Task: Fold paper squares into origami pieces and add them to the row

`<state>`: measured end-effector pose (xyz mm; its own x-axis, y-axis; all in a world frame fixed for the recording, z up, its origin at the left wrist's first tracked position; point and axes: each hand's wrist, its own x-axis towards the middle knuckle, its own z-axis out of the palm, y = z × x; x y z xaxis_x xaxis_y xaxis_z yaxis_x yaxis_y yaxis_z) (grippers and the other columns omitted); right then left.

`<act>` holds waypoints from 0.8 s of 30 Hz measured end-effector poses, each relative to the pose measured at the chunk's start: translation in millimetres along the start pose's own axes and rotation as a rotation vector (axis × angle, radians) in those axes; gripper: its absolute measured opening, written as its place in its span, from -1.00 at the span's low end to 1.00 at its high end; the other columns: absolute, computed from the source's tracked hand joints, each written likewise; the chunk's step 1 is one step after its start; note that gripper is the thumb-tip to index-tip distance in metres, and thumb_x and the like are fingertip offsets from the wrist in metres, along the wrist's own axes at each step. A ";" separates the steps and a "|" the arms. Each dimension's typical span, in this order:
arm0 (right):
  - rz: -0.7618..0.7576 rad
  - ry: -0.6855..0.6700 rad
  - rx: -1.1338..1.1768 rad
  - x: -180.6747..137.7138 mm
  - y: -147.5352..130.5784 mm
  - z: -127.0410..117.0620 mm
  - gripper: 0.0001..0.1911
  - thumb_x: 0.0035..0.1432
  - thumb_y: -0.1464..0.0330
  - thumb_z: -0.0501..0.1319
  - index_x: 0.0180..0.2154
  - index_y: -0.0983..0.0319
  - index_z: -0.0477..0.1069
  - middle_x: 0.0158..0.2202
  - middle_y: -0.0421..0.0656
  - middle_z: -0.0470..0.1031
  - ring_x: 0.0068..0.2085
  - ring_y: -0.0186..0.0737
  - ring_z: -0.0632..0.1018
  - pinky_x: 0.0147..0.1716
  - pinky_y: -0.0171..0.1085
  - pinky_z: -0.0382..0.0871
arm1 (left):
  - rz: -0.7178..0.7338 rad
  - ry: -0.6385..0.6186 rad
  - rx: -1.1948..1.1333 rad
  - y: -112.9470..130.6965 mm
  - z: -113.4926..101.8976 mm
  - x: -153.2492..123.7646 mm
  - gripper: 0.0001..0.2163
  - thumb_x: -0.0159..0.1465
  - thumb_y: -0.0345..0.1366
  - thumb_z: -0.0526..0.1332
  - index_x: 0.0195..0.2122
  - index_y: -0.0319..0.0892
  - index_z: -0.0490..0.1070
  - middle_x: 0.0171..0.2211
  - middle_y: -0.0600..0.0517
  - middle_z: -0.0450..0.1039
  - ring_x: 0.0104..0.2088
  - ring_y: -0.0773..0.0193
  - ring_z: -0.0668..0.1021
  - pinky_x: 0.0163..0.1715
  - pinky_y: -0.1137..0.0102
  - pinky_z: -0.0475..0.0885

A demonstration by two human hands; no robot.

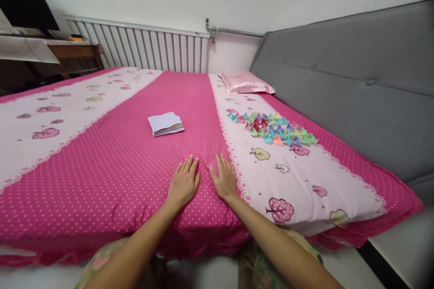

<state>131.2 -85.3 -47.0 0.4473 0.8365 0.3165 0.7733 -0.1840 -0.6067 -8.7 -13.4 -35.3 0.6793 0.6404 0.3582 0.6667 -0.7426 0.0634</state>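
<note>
My left hand (184, 181) lies flat on the pink dotted bedsheet (129, 180), fingers stretched forward, with nothing in it. To its right, my right hand (224, 177) rests palm down over a small pink piece of paper (213, 165); most of that paper is hidden under the fingers. Ahead and to the left sits a stack of paper sheets (165, 123), white on top with coloured edges below. Several small folded paper pieces (273, 128) in many colours stand in rows on the sheet's white band to the right.
A pink satin pillow (246, 82) lies at the far right, by the grey padded headboard (342, 61). Against the back wall is a white radiator (142, 45) with a pipe. A desk (71, 54) holding a black monitor (29, 9) stands at the far left.
</note>
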 end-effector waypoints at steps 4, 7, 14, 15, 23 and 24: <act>0.154 0.158 0.121 4.4 3.8 -4.5 -0.56 0.19 0.36 -0.13 0.07 0.35 0.15 0.12 0.02 0.21 0.15 -0.18 0.19 0.13 -0.15 -0.03 | -0.010 0.018 -0.056 1.2 -0.1 0.7 -0.54 0.28 -0.19 -0.12 0.16 -0.29 0.08 0.19 -0.17 0.05 0.15 0.13 0.20 0.11 0.24 0.12; 0.262 0.069 0.108 12.5 9.3 -15.2 -0.56 0.10 0.45 -0.05 0.03 0.42 0.20 0.05 0.11 0.28 0.09 -0.09 0.27 0.09 -0.12 0.04 | -0.010 0.004 -0.083 0.7 -1.1 -5.0 -0.54 0.28 -0.18 -0.12 0.15 -0.30 0.09 0.21 -0.19 0.01 0.13 0.12 0.24 0.09 0.26 0.16; 0.220 -0.200 0.185 29.2 32.2 -45.1 -0.55 -0.12 0.45 0.22 -0.09 0.32 0.35 -0.12 0.01 0.44 -0.11 -0.07 0.45 -0.07 -0.15 0.24 | 0.285 -0.199 -0.054 4.1 -16.5 -33.5 -0.47 0.26 -0.01 -0.15 0.21 -0.14 -0.03 0.22 -0.05 -0.01 0.22 0.11 0.02 0.17 0.16 -0.07; 0.221 -0.231 0.212 30.0 33.8 -46.6 -0.57 -0.14 0.45 0.23 -0.13 0.31 0.37 -0.17 -0.02 0.47 -0.16 -0.09 0.47 -0.10 -0.17 0.26 | 0.315 -0.220 -0.051 5.5 -19.4 -37.4 -0.43 0.24 0.03 -0.14 0.22 -0.13 -0.06 0.23 -0.06 -0.04 0.23 0.09 -0.01 0.17 0.14 -0.09; 0.287 -0.358 0.544 26.1 27.0 -66.4 -0.76 0.04 0.40 0.09 -0.21 0.28 0.40 -0.37 -0.16 0.53 -0.37 -0.29 0.52 -0.30 -0.30 0.35 | 0.298 -0.247 -0.035 1.9 -24.2 -55.0 -0.45 0.24 0.04 -0.15 0.22 -0.02 -0.09 0.25 -0.03 -0.09 0.23 0.14 0.00 0.17 0.18 -0.09; 0.308 -0.356 0.613 24.7 25.6 -70.3 -0.76 0.05 0.37 0.09 -0.21 0.28 0.39 -0.39 -0.17 0.53 -0.41 -0.30 0.51 -0.32 -0.31 0.36 | 0.232 -0.233 -0.017 -2.3 -23.4 -55.7 -0.47 0.24 0.04 -0.15 0.21 -0.01 -0.06 0.25 -0.03 -0.08 0.23 0.13 0.01 0.17 0.17 -0.08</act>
<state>193.7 -105.7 -3.4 0.3504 0.9285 -0.1230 0.2042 -0.2039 -0.9575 -55.2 -51.9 -33.7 0.8655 0.4803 0.1420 0.4825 -0.8757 0.0211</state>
